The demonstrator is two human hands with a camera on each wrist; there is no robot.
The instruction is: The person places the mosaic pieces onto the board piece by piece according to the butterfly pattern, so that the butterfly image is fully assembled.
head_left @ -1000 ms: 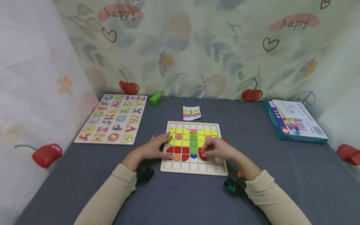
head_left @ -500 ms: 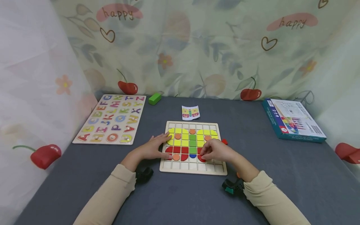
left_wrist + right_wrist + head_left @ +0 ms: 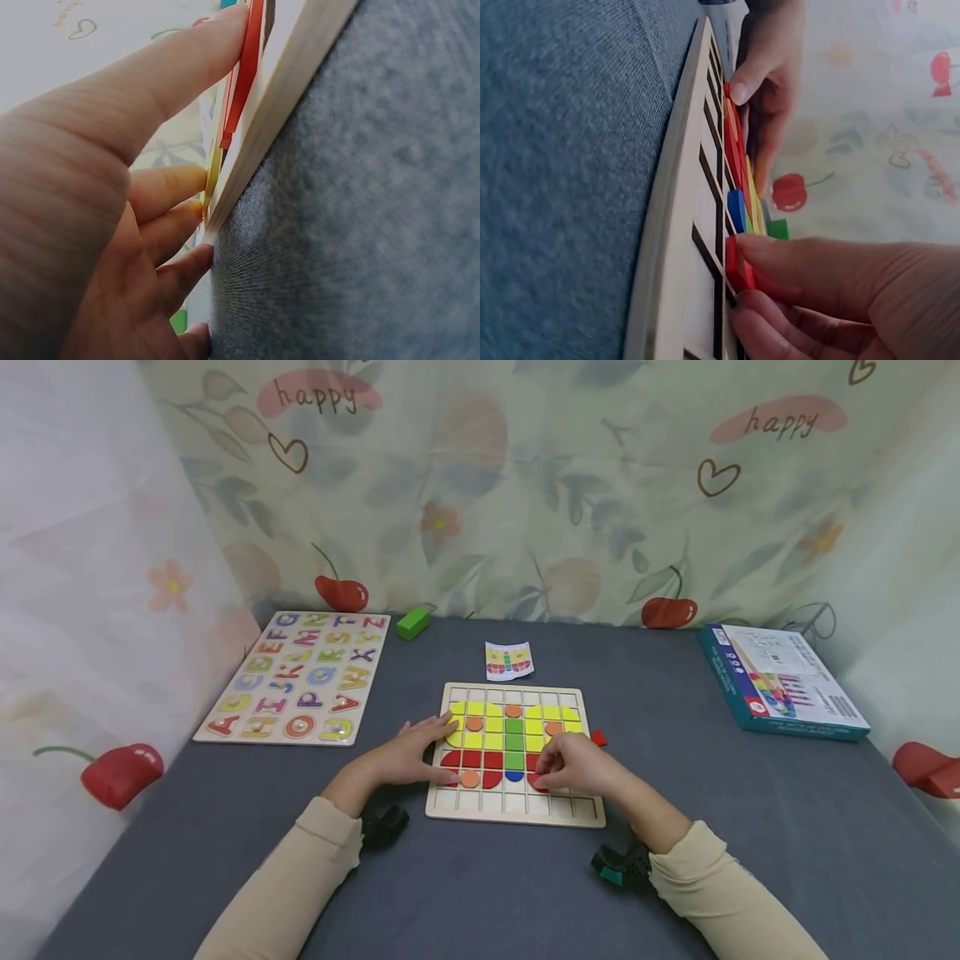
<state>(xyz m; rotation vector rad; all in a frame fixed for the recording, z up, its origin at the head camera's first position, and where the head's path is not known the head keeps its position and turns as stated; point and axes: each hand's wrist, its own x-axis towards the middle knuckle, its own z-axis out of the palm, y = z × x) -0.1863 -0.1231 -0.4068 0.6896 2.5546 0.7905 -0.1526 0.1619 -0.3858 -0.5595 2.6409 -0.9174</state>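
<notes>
A light wooden grid board (image 3: 517, 810) lies on the table, filled partly with yellow tiles (image 3: 474, 741), red tiles (image 3: 470, 760), orange discs (image 3: 470, 779), a green column (image 3: 513, 743) and a blue half-round piece (image 3: 514, 776). My left hand (image 3: 408, 753) rests along the board's left edge, fingers spread; its thumb touches a red tile at the lower left. With thumb and fingertips, my right hand (image 3: 581, 764) pinches a red rounded tile (image 3: 739, 262) just right of the blue piece. That hand hides some cells on the right side.
Behind the board lies a small picture card (image 3: 508, 661). An alphabet puzzle (image 3: 292, 681) and green block (image 3: 413, 623) are at the back left, a flat box (image 3: 787, 681) at the right. A red piece (image 3: 598, 738) sits beside the board's right edge.
The right hand's fingertips stay at the same red tile, with only a slight shift of the wrist toward me. The left hand keeps its place on the board.
</notes>
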